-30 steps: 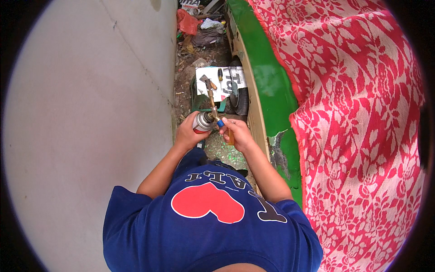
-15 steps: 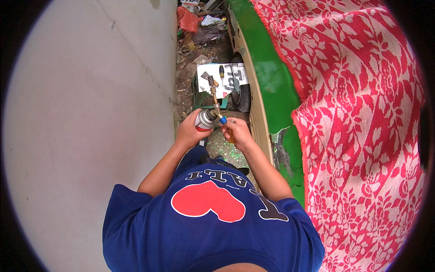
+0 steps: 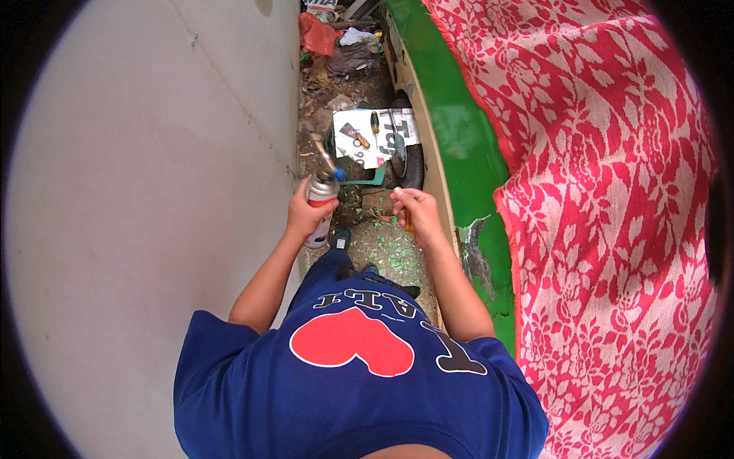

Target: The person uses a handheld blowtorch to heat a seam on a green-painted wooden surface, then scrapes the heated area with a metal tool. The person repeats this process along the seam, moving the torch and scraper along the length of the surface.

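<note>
My left hand [image 3: 302, 213] is closed round a silver-and-red gas canister [image 3: 321, 191], held upright. A brass blowtorch head [image 3: 325, 159] with a blue knob sits on top, angled away to the left. My right hand [image 3: 419, 216] is apart from it, fingers curled over an orange handle [image 3: 409, 226], mostly hidden. Beyond my hands, a white printed board [image 3: 344, 153] lies on a teal stand [image 3: 375, 178], with a wooden-handled scraper [image 3: 357, 136] and a yellow-and-black screwdriver [image 3: 375, 125] on it.
A pale wall [image 3: 153, 229] runs along the left. On the right are a green, chipped body panel [image 3: 443, 130], a red-and-white floral cloth [image 3: 596, 191] draped over it and a tyre [image 3: 413, 168] below. Rubbish [image 3: 344, 57] fills the far passage; green flakes dot the floor [image 3: 394, 260].
My left hand has moved left and turned the canister upright, swinging the torch leftward and uncovering the scraper. My right hand has come away from the torch's blue knob.
</note>
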`<state>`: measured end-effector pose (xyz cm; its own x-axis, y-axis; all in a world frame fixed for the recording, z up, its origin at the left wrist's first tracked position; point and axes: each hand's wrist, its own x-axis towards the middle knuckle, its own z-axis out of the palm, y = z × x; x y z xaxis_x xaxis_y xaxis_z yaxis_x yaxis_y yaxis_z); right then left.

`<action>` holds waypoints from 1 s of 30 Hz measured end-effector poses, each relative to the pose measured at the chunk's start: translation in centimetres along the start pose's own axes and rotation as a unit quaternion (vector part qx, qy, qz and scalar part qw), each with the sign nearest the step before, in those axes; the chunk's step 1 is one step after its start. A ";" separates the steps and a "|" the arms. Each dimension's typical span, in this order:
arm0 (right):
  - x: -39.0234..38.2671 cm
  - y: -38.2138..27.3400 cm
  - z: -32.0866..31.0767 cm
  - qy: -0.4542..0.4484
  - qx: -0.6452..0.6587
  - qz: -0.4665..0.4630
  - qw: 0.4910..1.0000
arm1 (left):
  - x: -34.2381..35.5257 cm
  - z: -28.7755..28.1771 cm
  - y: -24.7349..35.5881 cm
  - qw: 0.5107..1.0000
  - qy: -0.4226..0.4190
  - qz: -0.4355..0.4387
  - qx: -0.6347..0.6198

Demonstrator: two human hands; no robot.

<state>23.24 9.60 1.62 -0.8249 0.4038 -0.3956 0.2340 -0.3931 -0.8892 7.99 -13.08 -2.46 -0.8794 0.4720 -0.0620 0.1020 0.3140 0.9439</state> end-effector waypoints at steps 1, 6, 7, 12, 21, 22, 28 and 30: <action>0.0 -0.1 -0.5 0.010 0.014 -0.004 1.000 | 0.1 -0.1 0.3 0.998 -0.032 0.033 0.041; -0.4 -1.2 -1.4 0.019 0.039 -0.016 0.999 | 0.3 0.5 0.0 0.995 -0.051 0.078 0.033; -0.4 -1.2 -1.5 0.022 0.044 -0.022 0.999 | 0.4 0.7 -0.5 0.997 -0.014 0.061 -0.038; -0.5 -1.5 -2.6 0.040 0.041 -0.026 0.998 | 0.6 0.4 0.8 0.987 0.024 0.158 -0.035; 1.4 -1.5 -0.6 0.006 0.008 -0.023 1.000 | 2.0 0.1 -0.3 0.986 0.028 0.166 -0.011; 1.7 -2.0 -0.2 0.010 -0.012 -0.025 1.000 | 2.3 -0.1 -0.1 0.982 0.037 0.183 -0.014; 4.0 -5.5 2.3 -0.008 -0.019 -0.040 0.999 | 7.4 -0.6 3.9 0.976 0.029 0.216 -0.004; 4.8 -6.6 3.0 -0.014 0.000 -0.057 0.998 | 8.4 -0.1 0.3 0.973 0.019 0.230 0.017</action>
<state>16.19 11.69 6.30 -0.8603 0.4228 -0.2849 0.1377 -0.3453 -0.9283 0.63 -9.09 -2.64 -0.7530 0.5392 0.3772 0.5039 0.1039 0.8575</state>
